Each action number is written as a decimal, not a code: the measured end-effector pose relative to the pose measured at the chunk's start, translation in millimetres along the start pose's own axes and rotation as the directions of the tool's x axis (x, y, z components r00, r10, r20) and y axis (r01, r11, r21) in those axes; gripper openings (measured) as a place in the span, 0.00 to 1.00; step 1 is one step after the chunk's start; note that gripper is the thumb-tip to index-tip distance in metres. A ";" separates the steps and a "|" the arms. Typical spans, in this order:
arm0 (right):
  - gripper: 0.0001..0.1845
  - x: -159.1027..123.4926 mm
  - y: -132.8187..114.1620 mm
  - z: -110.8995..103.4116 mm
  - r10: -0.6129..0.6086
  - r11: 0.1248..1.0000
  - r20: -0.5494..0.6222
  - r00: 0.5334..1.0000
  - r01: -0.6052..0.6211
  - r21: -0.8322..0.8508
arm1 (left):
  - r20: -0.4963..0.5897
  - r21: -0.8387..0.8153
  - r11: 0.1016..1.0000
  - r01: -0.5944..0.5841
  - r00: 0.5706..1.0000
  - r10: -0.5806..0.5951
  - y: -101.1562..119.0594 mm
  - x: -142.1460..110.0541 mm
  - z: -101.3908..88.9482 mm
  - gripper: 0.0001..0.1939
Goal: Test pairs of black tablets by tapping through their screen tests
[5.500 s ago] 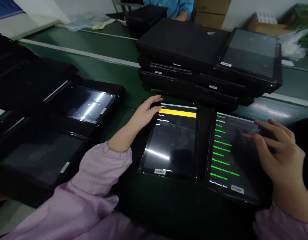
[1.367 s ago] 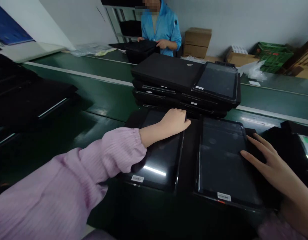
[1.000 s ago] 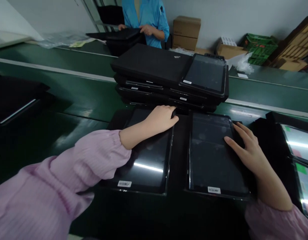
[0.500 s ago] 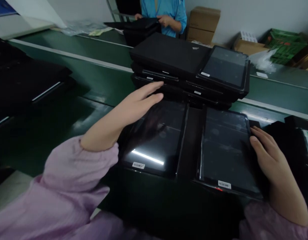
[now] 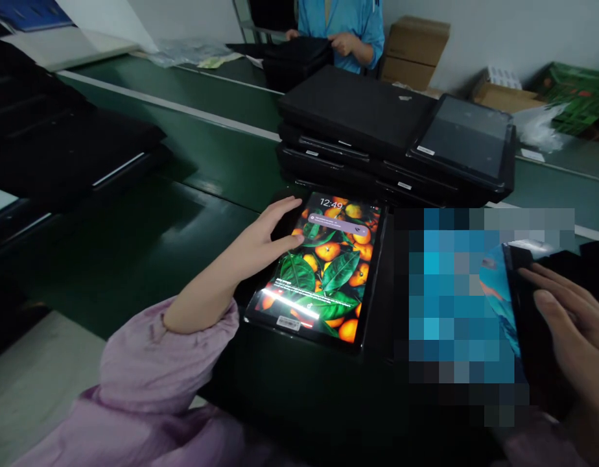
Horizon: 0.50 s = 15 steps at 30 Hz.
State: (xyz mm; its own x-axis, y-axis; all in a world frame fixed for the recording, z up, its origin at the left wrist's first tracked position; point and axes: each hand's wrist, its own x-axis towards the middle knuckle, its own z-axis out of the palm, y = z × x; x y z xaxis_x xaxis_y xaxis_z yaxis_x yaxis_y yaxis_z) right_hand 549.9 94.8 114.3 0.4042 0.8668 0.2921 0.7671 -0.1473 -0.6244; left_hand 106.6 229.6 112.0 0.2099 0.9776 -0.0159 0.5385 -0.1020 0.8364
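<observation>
My left hand (image 5: 253, 256) rests with outstretched fingers at the left edge of a tablet (image 5: 328, 266). That tablet lies face up in clear film, its screen lit with orange fruit, green leaves and the time 12:49. A barcode label (image 5: 288, 323) sits on its lower bezel. My right hand (image 5: 572, 318), fingers extended, is at the right edge of a second tablet (image 5: 496, 285). A bluish picture shows on this one, but coarse pixel blocks hide most of it. Whether the right hand's fingers press on its edge is hard to tell.
Behind the tablets stands a stack of black trays (image 5: 352, 107) holding more tablets, with one dark tablet (image 5: 465, 136) on top. More black trays (image 5: 85, 149) are at left. Across the green bench (image 5: 207, 146), a person in blue (image 5: 338, 26) handles black trays.
Both tablet screens have gone from dark to lit. My left hand has slid back to the left tablet's edge; my right hand stays beside the right one. The view has shifted slightly.
</observation>
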 end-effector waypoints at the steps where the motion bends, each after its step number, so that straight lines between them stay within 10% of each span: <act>1: 0.22 -0.7 -0.3 -3.1 -0.054 0.998 -0.005 0.999 0.054 0.013 | 0.010 0.055 0.998 -0.015 1.000 0.015 -0.2 2.6 -1.6 0.43; 5: 0.17 -6.2 -11.7 -10.6 -0.249 0.968 0.099 0.963 0.243 0.068 | -0.098 0.293 0.955 0.045 0.995 -0.017 -0.8 24.9 -6.4 0.51; 10: 0.18 -7.2 -13.6 -6.5 -0.339 0.941 0.264 0.903 0.331 0.075 | -0.202 0.034 0.999 -0.023 0.979 0.029 -2.5 38.0 0.7 0.36; 15: 0.19 -5.6 1.6 -1.8 -0.243 0.964 0.072 0.967 0.249 -0.090 | -0.210 -0.110 0.994 -0.006 0.977 -0.017 4.0 6.2 1.3 0.31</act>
State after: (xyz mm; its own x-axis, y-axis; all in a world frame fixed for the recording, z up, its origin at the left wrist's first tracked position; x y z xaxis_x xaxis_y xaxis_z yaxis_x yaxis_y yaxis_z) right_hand 549.7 88.9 112.9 0.1688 0.9085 0.3822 0.8852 0.0308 -0.4641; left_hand 111.1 235.0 114.5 0.0244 0.9960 0.0855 0.4437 -0.0874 0.8919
